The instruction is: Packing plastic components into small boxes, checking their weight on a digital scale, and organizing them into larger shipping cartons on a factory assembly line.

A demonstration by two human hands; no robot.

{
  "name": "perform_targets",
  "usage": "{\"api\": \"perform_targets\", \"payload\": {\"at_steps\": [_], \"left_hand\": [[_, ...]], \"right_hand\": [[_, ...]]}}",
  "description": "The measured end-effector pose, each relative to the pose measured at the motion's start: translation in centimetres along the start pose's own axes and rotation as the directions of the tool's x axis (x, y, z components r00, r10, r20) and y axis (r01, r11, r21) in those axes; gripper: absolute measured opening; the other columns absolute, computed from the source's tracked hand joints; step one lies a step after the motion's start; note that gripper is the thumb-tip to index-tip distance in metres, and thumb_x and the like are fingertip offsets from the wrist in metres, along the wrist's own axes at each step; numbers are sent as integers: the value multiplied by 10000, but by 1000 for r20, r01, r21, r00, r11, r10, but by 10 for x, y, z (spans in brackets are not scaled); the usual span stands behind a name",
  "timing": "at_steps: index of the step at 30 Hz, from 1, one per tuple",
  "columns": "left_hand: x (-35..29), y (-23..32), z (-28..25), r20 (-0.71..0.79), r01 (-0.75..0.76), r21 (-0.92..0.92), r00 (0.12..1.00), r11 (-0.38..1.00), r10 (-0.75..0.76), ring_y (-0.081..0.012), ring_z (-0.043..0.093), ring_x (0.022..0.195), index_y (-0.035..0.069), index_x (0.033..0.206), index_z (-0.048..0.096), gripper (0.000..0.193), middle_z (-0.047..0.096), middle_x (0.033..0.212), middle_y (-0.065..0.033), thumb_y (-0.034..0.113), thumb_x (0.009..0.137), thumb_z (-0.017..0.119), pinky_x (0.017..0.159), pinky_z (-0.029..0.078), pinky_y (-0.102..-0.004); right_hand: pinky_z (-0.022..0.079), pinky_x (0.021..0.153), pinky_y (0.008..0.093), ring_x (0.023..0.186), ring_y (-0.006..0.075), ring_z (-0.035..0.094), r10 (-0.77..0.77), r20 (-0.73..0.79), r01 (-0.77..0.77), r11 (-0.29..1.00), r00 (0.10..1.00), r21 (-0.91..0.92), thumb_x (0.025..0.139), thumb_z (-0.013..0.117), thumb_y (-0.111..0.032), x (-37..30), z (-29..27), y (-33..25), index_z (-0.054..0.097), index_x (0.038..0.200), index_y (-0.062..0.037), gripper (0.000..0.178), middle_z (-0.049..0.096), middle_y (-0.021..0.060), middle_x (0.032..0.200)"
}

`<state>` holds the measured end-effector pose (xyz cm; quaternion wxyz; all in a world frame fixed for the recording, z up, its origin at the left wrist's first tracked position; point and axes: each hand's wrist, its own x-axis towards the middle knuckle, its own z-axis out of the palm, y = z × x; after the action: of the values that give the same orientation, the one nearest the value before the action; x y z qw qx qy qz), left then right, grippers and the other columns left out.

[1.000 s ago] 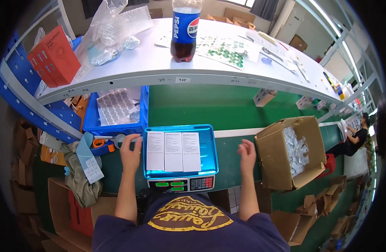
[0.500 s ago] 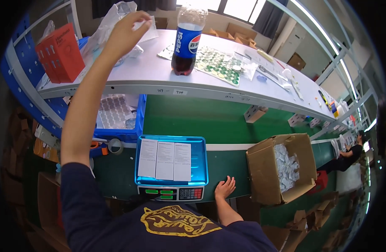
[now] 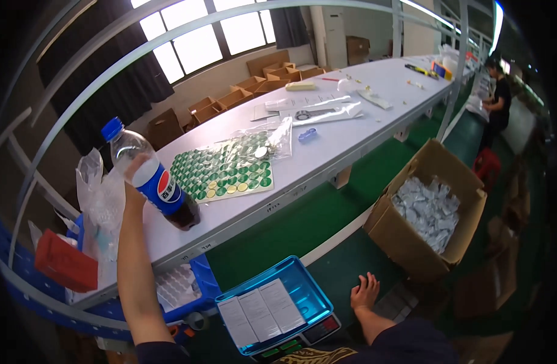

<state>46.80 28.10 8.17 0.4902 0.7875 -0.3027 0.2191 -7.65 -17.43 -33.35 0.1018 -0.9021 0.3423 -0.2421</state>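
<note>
My left arm reaches up over the raised white shelf. My left hand (image 3: 134,173) is behind a cola bottle (image 3: 160,182) with a blue cap and blue label, partly filled with dark liquid. The hand shows only in part through the clear plastic, so whether it grips the bottle cannot be made out. Low on the right, my right hand (image 3: 364,291) rests on the dark green bench with its fingers apart, holding nothing. Between my arms stands a digital scale with a blue tray (image 3: 315,297); white printed boxes (image 3: 261,312) lie side by side on it.
Right of the scale is a cardboard box (image 3: 412,249) of small silvery packets. Sheets of green round stickers (image 3: 230,173) lie on the shelf (image 3: 345,136). A red box (image 3: 66,261) and a plastic bag (image 3: 102,200) are at left. A person (image 3: 501,100) works far right.
My view has turned right and tilted. My left hand, earlier raised left of the bottle near the plastic bag, is now behind the bottle. The right hand stays on the bench.
</note>
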Motion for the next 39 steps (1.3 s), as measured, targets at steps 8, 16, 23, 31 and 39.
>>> {"api": "perform_targets", "payload": {"at_steps": [8,16,23,31,39], "left_hand": [[-3,20,38,214,144,-148,971,978,-110,-68,579,692,51,1051,647,240,632,807,-1,264,941,659,617,471,-213],[7,3,20,85,119,26,989,993,-120,-109,567,627,51,1077,630,181,594,754,-27,182,974,557,630,501,-214],[14,9,-29,-294,-81,471,924,878,243,-141,584,650,44,1075,624,192,612,780,-66,196,974,568,661,522,-226],[-22,106,-59,-602,166,611,732,774,319,-272,648,939,81,1272,588,400,644,1109,-173,352,997,487,831,536,-350],[-55,221,-27,-561,105,820,336,562,757,-260,641,773,-4,1073,609,282,656,885,-149,249,955,571,697,561,-317]], "right_hand": [[273,1142,551,1337,331,401,91,13,-90,995,996,-40,784,599,-147,-12,-8,6,529,1196,-165,418,463,117,1379],[410,1033,425,1166,261,563,101,479,-310,870,872,382,852,627,-162,45,-9,-13,617,1166,-113,318,609,99,1226],[513,642,307,656,176,642,-82,-249,225,746,965,627,888,597,-118,255,-250,-57,636,969,-58,107,666,67,741],[421,1058,455,1331,341,454,209,828,-53,975,520,-214,636,860,-365,323,-66,140,409,1467,-147,970,504,184,1417],[530,907,423,1121,322,629,155,741,-123,988,653,-98,712,789,-364,338,-109,113,598,1290,-113,658,644,141,1251]]}}
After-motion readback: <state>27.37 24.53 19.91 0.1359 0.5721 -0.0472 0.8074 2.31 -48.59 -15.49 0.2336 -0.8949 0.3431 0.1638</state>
